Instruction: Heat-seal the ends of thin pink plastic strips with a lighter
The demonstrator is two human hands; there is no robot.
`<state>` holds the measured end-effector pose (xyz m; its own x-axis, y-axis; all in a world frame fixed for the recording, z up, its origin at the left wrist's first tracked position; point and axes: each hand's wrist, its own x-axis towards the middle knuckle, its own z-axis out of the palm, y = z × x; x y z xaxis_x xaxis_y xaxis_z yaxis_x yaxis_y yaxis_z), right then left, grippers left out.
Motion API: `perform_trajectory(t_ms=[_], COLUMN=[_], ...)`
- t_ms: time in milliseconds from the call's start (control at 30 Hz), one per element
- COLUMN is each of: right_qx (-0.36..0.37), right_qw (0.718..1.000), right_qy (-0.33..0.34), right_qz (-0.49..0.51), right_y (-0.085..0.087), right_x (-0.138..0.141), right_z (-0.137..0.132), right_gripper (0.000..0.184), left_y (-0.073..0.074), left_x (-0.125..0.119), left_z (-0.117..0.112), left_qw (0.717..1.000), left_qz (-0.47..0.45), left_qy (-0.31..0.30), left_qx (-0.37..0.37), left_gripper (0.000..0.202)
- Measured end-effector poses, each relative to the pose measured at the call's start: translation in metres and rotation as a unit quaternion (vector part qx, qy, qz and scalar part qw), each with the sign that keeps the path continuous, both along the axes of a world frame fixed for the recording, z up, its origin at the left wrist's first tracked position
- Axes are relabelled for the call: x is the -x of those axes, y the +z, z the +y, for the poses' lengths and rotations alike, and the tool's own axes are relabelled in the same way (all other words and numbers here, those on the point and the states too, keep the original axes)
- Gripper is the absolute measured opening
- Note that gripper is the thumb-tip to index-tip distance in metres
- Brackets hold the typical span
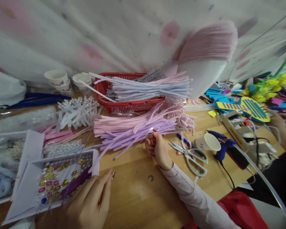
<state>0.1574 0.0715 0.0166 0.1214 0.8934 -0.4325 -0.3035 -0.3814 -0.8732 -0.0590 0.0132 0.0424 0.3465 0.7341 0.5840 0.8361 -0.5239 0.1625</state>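
Note:
My right hand, in the middle of the head view, is closed around a red lighter. A bright spot shows at the lighter's top, against the purple pipe cleaners behind it. My left hand, at the lower left, pinches a small shiny piece at its fingertips; its exact kind is too small to make out. Beside and partly under that hand stands a white box with gold, pink and blue gems. A dark purple strip lies across the gems. Thin strands rise near the left hand.
Behind are pink pipe cleaners and a red basket of pale ones. To the right lie scissors, a paper cup, a glue gun and a power strip. Another person's hand is at the far right.

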Motion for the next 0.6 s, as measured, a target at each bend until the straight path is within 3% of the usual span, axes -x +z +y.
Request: perform_trajectory(t_ms=[267, 433, 600], right_qx=[-0.015, -0.052, -0.086], right_qw=[0.999, 0.998, 0.996], right_qy=[0.026, -0.001, -0.019], right_qz=[0.039, 0.046, 0.033], right_y=[-0.008, -0.004, -0.002], right_x=[0.007, 0.001, -0.004], right_z=[-0.007, -0.006, -0.007], right_gripper=[0.044, 0.047, 0.039], left_y=[0.000, -0.006, -0.011], left_x=[0.003, 0.006, 0.010], left_z=[-0.001, 0.000, -0.005], left_qw=[1.000, 1.000, 0.998], left_qz=[-0.007, -0.011, -0.051], left_qy=[-0.002, -0.021, -0.016], left_qx=[-0.005, 0.007, 0.018], left_gripper=[0.013, 0.016, 0.015])
